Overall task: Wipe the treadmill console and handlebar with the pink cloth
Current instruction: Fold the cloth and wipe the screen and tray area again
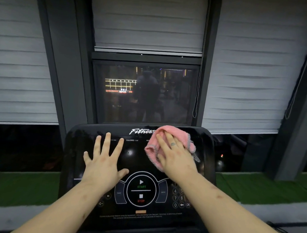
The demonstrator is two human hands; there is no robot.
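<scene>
As left hand (pixel 103 165) lies flat on one console (pixel 138 159), right hand (pixel 177 158), flat, presses one pink cloth (pixel 173 133)

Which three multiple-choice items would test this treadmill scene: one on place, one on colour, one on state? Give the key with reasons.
1. Where is the pink cloth? A) upper right of the console B) on the floor C) on a chair
2. What colour is the word START? A) red B) green C) white
3. How is the left hand? A) a fist B) flat on the console, fingers spread C) gripping the cloth
Key: 1 A, the right hand presses it there; 2 B, its letters show green; 3 B, straight fingers rest apart on the console.
</scene>
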